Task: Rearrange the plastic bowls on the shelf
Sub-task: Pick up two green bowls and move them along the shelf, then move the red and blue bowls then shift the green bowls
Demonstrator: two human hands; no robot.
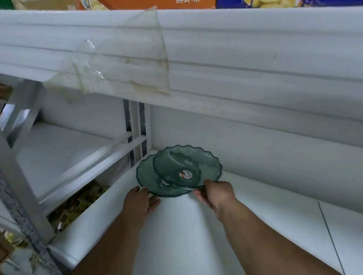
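Bowls (179, 172) overlap on the shelf (268, 206); left hand (139, 202) and right hand (218, 194) pinch near rims: lift evenly, keep them nested

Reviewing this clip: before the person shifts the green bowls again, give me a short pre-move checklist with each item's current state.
1. Two translucent green scalloped plastic bowls overlap, upper one offset to the right: not ok, uneven.
2. Left hand at the lower bowl's near rim: ok; firmness of grip: cannot tell.
3. Right hand pinching the near rim: ok.
4. White shelf surface to the right is bare: ok.
5. Bowls clear of the back wall: cannot tell.
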